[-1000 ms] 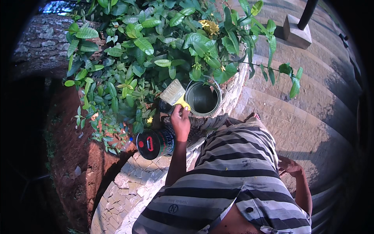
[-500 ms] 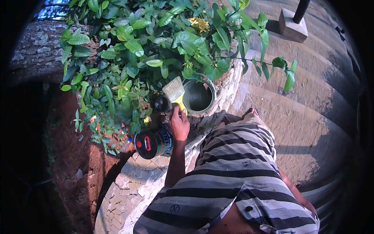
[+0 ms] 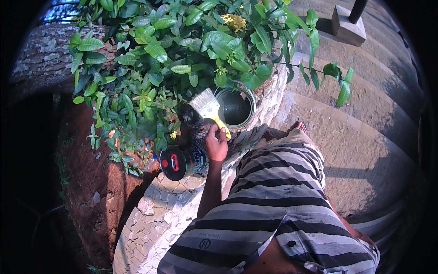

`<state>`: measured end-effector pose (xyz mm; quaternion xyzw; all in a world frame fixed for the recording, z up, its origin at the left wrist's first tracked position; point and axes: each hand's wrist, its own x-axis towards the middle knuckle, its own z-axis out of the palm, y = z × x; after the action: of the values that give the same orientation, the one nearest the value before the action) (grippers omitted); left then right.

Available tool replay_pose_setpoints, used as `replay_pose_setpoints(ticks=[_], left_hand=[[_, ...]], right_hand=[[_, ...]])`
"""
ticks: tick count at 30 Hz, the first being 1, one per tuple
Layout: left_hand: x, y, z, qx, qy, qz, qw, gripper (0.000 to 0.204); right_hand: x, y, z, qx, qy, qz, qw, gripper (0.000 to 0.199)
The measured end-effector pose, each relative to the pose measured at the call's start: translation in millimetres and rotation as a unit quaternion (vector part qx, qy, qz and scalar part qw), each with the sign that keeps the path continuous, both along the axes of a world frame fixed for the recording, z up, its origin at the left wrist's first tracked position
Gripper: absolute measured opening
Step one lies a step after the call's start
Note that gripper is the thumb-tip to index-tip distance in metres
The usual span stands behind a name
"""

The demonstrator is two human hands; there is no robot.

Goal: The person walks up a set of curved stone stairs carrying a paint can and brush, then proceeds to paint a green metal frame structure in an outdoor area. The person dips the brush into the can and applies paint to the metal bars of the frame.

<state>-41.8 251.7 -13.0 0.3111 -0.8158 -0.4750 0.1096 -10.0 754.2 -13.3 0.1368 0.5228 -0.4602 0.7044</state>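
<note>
My left hand (image 3: 216,143) is closed on the yellow handle of a wide paintbrush (image 3: 205,104). Its pale bristles point up and left, over the gap between two containers. Just right of the brush stands an open metal can (image 3: 237,109) with a raised wire handle and a dark inside. A small dark, round container (image 3: 191,117) sits to the left, partly behind the bristles. Below my wrist's left side lies a larger black can (image 3: 173,163) with a red handle on its lid. My right arm (image 3: 346,222) hangs along my side, its hand hidden.
Leafy plants (image 3: 155,68) crowd the far side. A pale stone wall edge (image 3: 169,223) curves beneath the cans. Broad paved steps (image 3: 346,150) lie to the right, with a post on a block base (image 3: 349,27). Red soil (image 3: 91,182) lies left, by a tree trunk (image 3: 50,50).
My left hand has shifted slightly right and down. The brush has tilted, so its handle now slants lower right, and more of the handle shows.
</note>
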Motion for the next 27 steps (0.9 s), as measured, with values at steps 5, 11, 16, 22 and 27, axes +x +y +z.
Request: replay_pose_setpoints(ticks=[5,11,16,22,27], left_hand=[[1.6,-0.7,4.1,0.022,0.003,0.004,1.000,0.019],[0.3,-2.5,18.8,0.288,0.058,0.047,0.955,0.026],[-0.9,-6.0,31.2,0.458,0.110,0.002,0.882,0.033],[1.4,-3.4,35.0,0.617,0.161,-0.025,0.770,0.032],[-0.2,2.1,37.6,0.681,0.202,-0.050,0.702,0.034]], right_hand=[[-2.2,-2.6,0.0,0.003,0.004,0.004,1.000,0.055],[-4.4,-2.4,-1.1,0.006,0.011,0.007,1.000,0.054],[-5.7,-2.9,-0.7,0.008,0.015,0.008,1.000,0.053],[-6.2,-2.8,0.8,0.013,0.020,0.007,1.000,0.052],[-9.5,-1.5,1.6,0.016,0.029,0.010,0.999,0.051]])
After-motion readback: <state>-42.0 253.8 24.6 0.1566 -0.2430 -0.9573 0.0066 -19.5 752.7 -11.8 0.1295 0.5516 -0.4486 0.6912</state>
